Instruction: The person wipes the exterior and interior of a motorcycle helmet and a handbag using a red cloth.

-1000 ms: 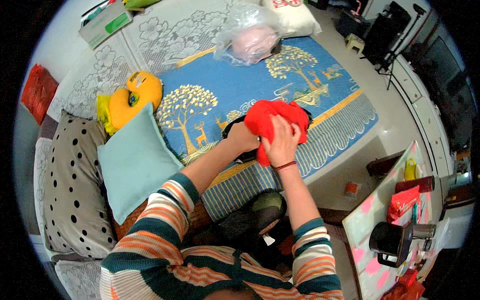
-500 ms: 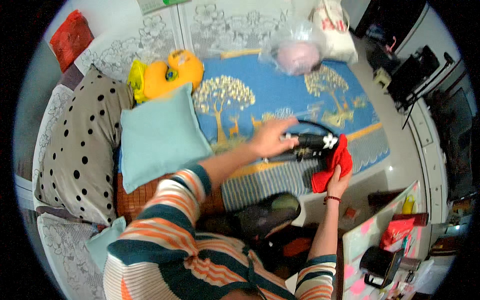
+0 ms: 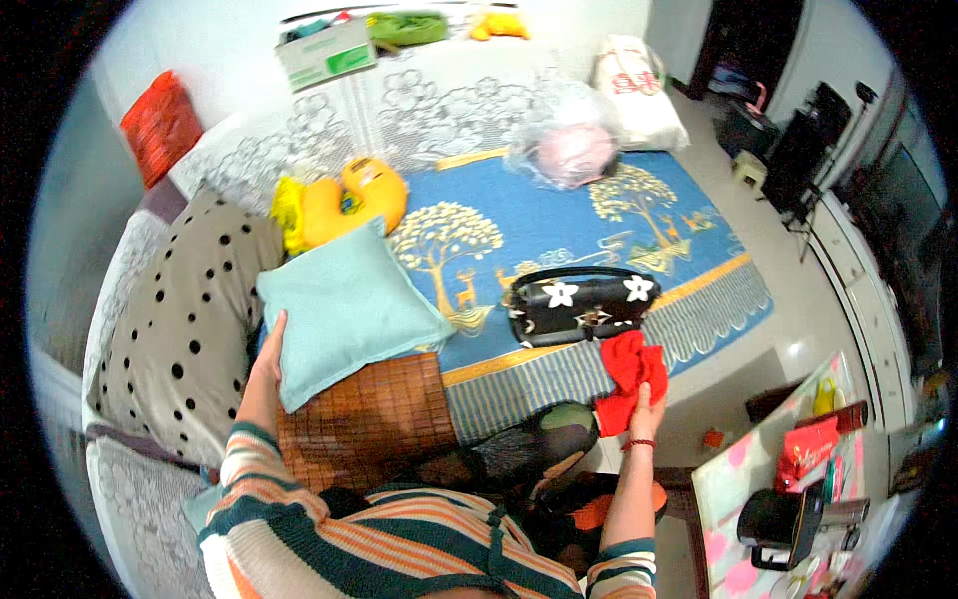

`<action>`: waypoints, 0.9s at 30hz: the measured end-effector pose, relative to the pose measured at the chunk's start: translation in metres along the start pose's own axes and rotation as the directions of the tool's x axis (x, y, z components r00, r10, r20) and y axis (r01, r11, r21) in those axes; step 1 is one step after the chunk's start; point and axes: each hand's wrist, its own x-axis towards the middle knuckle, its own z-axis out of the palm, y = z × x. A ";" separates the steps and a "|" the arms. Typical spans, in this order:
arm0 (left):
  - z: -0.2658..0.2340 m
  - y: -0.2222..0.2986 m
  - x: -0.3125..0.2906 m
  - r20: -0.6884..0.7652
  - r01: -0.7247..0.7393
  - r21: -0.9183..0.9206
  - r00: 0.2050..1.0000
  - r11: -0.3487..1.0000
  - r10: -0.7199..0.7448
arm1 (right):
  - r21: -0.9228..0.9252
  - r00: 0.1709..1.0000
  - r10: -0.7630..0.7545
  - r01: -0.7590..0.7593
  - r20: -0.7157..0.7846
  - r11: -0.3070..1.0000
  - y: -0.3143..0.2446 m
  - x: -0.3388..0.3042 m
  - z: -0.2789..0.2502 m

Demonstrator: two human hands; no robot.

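Observation:
A light blue square cushion (image 3: 349, 299) lies on the left part of the sofa. At its left edge is my left hand (image 3: 265, 351), closed on the border, with some fingers hidden. My right hand (image 3: 648, 407) holds a crumpled red cloth (image 3: 627, 369) near the front edge of the sofa. Just beyond the cloth, a black handbag (image 3: 589, 317) with white flower shapes and a dark handle rests on the blue patterned sofa cover (image 3: 549, 220).
A grey dotted pillow (image 3: 165, 329) leans at the left, near an orange neck pillow (image 3: 329, 215). Farther back are a pink thing in clear plastic (image 3: 574, 155) and a white cloth bag (image 3: 639, 95). A table (image 3: 718, 499) with a black case (image 3: 773, 524) stands at the lower right.
My left hand has left the handbag and moved left to the light blue cushion. The handbag now rests on the sofa cover. My right hand, still holding the red cloth, has drawn nearer, away from the bag.

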 end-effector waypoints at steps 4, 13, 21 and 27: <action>0.120 0.032 -0.047 -0.015 -0.262 0.023 0.965 0.965 0.262 | 0.021 0.998 0.032 -0.030 -0.054 0.999 0.018 -0.005 -0.021; 0.156 0.158 0.037 -0.031 -0.588 0.644 0.619 0.489 0.785 | 0.049 0.993 0.005 0.001 -0.119 0.999 -0.053 -0.010 -0.006; 0.501 0.156 0.094 0.607 -0.826 0.562 0.445 0.041 0.658 | 0.131 0.949 0.072 -0.033 -0.306 0.991 -0.022 0.061 0.054; 0.706 0.113 0.115 0.940 -0.630 0.340 0.244 -0.698 0.239 | -0.210 0.940 -0.097 0.028 -0.326 0.977 -0.001 0.048 0.067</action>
